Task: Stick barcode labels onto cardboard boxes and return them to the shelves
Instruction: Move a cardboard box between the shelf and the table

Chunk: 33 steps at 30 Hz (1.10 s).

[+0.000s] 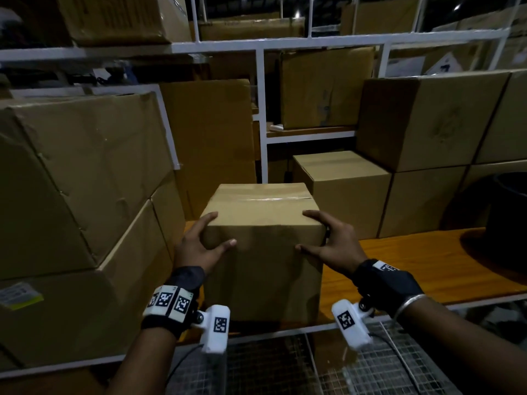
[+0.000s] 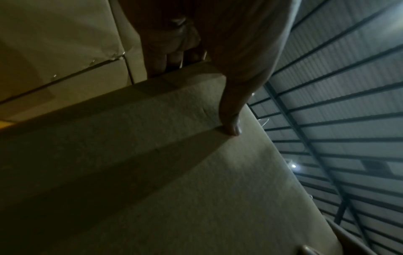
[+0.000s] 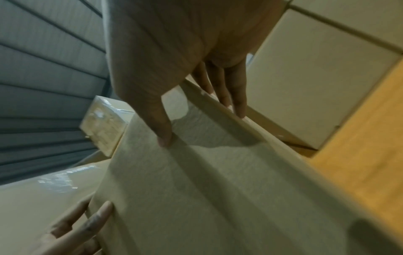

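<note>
A plain taped cardboard box [image 1: 262, 269] stands on the orange shelf board [image 1: 413, 260], near its front edge. My left hand [image 1: 221, 229] grips its upper left corner, thumb on the front face and fingers round the side. At the upper right corner my right hand [image 1: 303, 231] grips it the same way. In the left wrist view the thumb [image 2: 231, 124] presses the box [image 2: 174, 172]. The right wrist view shows my right hand [image 3: 201, 125] over the box's edge [image 3: 218, 189]. No barcode label shows on the faces I see.
Large stacked boxes [image 1: 85, 181] crowd the left, the lower one bearing a yellow-white sticker [image 1: 20, 295]. More boxes [image 1: 427, 124] stand right, a smaller one [image 1: 348, 189] behind. A dark round tub [image 1: 510, 212] sits far right. Wire mesh [image 1: 370, 366] lies below the shelf.
</note>
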Tool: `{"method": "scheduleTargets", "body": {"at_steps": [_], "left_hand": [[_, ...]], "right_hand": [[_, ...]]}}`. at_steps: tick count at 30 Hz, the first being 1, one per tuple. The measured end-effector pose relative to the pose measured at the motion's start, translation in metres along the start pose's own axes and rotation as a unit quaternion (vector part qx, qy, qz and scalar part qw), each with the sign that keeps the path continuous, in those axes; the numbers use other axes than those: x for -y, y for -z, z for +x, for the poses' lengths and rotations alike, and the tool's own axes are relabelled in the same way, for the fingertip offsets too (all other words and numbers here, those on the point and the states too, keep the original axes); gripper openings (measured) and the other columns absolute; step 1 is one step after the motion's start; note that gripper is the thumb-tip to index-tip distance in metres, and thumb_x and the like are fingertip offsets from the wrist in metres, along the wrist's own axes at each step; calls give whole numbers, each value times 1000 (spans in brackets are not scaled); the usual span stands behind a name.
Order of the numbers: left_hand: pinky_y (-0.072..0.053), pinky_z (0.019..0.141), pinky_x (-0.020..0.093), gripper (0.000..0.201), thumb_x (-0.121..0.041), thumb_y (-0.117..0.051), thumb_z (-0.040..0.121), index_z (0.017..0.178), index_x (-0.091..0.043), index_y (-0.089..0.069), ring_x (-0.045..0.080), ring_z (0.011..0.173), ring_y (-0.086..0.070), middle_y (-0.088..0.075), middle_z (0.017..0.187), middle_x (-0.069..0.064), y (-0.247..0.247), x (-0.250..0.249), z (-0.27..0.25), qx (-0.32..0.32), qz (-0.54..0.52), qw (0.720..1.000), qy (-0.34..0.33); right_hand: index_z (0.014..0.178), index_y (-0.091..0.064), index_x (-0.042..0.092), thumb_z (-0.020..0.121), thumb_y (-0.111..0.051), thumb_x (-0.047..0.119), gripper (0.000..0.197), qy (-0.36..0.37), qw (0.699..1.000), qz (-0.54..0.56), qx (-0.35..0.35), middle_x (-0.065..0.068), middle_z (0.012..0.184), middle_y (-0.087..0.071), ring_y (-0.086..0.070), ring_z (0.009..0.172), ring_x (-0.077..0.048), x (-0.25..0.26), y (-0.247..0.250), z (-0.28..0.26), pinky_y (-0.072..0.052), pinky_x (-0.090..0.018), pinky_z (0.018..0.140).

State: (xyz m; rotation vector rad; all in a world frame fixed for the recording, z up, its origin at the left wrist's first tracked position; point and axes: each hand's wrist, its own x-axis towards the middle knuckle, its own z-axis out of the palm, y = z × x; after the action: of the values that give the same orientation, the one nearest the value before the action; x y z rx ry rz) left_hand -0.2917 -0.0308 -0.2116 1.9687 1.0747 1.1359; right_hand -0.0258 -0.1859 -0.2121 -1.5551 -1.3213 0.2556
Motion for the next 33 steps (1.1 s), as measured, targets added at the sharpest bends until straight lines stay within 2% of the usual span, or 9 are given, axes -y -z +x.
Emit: {"method": "scheduleTargets", "body": {"at_steps": [2,6,9,14,16,19,25,30,33], "left_hand": [[-48,102,45,69,-34,-88,66,125,-47,-56,21,126,-50,-54,138,-3,15,-10,4,2,-8,1000,-9],[-49,102,43,68,-28,-88,65,120,-52,-56,16,123,-49,-52,133,-10,42,-37,14,-5,-13,999,-39],[-49,102,44,70,-22,-88,66,121,-50,-55,20,124,-51,-52,135,-7,60,-64,23,-4,-20,998,-65],[-53,97,46,73,-23,-88,66,124,-51,-53,18,118,-53,-52,126,-11,75,-109,41,-30,-2,993,-113],[-54,95,45,74,-22,-87,67,128,-48,-53,18,118,-54,-52,127,-10,74,-125,50,-34,-5,991,-131],[-54,95,43,74,-20,-86,70,131,-45,-52,17,119,-54,-52,129,-10,69,-148,65,-32,-15,987,-158],[-55,93,44,73,-24,-85,72,132,-46,-49,18,120,-53,-53,135,-4,40,-183,104,-29,-2,980,-198],[-56,92,42,71,-20,-85,72,131,-43,-52,19,119,-55,-55,132,-4,-7,-204,129,-32,-34,980,-196],[-56,91,43,69,-18,-85,71,128,-41,-55,19,117,-56,-54,127,-7,-38,-214,142,-26,-59,978,-197]], "right_hand": [[135,-59,27,68,-92,21,75,6,1000,4,9,20,121,-51,-57,101,1,12,3,5,-56,-13,80],[133,-58,32,67,-90,27,73,32,999,-3,18,9,132,-52,-57,115,-16,36,14,24,-61,-28,81],[133,-57,33,69,-90,26,73,49,999,-16,11,10,131,-50,-55,114,-14,59,28,43,-59,-21,77],[130,-59,33,66,-91,30,72,80,997,-21,-8,4,133,-53,-58,113,-17,95,64,78,-62,-32,83],[129,-60,32,66,-91,32,70,97,995,-35,-16,4,132,-54,-59,111,-15,107,81,90,-61,-28,82],[130,-60,29,68,-89,31,69,117,992,-54,-19,5,132,-52,-57,109,-11,120,108,107,-57,-15,73],[134,-56,30,72,-86,30,69,118,989,-82,-23,6,130,-50,-55,106,-8,122,159,138,-55,-12,64],[134,-55,31,72,-86,32,69,123,985,-122,-25,3,134,-53,-55,117,-17,103,202,166,-53,-19,82],[137,-52,30,75,-84,32,70,129,978,-166,-18,2,134,-54,-54,115,-14,88,227,181,-48,-16,79]]}}
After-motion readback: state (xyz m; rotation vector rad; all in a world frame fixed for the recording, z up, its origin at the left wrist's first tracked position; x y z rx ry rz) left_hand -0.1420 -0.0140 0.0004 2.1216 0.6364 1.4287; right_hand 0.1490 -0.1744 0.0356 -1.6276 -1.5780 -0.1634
